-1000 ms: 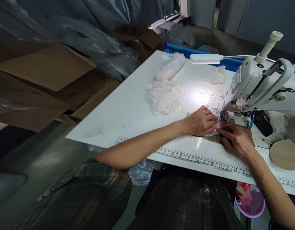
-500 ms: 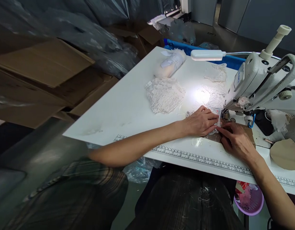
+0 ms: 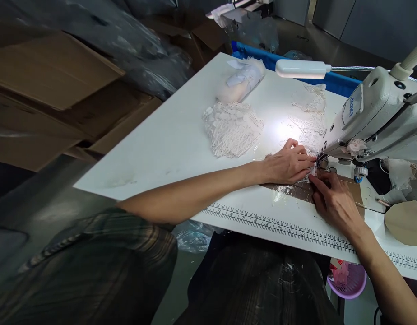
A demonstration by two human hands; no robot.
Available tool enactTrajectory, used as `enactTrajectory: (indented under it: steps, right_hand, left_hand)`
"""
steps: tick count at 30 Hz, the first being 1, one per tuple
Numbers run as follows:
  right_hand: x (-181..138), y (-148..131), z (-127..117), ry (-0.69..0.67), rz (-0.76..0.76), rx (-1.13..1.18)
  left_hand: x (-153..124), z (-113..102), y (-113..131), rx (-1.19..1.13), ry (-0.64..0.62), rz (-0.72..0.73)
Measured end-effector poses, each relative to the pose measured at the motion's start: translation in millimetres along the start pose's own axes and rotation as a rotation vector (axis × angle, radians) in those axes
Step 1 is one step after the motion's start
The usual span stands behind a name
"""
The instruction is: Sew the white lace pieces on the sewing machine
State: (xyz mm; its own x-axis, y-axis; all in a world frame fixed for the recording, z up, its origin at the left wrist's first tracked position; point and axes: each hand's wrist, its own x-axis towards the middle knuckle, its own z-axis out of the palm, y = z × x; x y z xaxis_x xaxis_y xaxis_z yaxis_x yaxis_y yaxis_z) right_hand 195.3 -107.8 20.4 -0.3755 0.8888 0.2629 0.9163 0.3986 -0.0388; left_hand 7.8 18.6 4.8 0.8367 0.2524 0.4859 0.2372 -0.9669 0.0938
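Note:
My left hand (image 3: pixel 288 163) lies palm down on the white table (image 3: pixel 181 140), its fingers pressed together on a small piece of white lace (image 3: pixel 312 170) right at the needle of the white sewing machine (image 3: pixel 377 117). My right hand (image 3: pixel 333 203) rests just in front of it, with the fingertips pinching the same lace from the near side. A brown taped patch (image 3: pixel 296 189) lies under both hands.
A heap of white lace pieces (image 3: pixel 232 128) and a wrapped pale roll (image 3: pixel 240 83) lie further back on the table. A small lamp (image 3: pixel 301 69) lights the work spot. A printed ruler (image 3: pixel 296 229) runs along the near edge. Cardboard boxes (image 3: pixel 56 76) stand left; a purple basket (image 3: pixel 349 280) hangs below.
Both hands have slid a little further toward the needle with the lace. The camera has tilted down and shifted, so the machine sits higher and further right in view.

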Motion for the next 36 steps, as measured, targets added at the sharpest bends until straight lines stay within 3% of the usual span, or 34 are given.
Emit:
enactTrajectory:
  steps: [17,28,36]
  right_hand:
    - [1,8,2,0.067,0.017,0.116]
    - [-1,9,6,0.063,0.108,0.164]
    - [0,12,7,0.055,0.117,0.161]
  left_hand:
    - [1,0,1,0.029,-0.013,0.002]
    - [2,-1,9,0.102,-0.027,-0.032]
    - [5,-4,9,0.080,-0.093,-0.045]
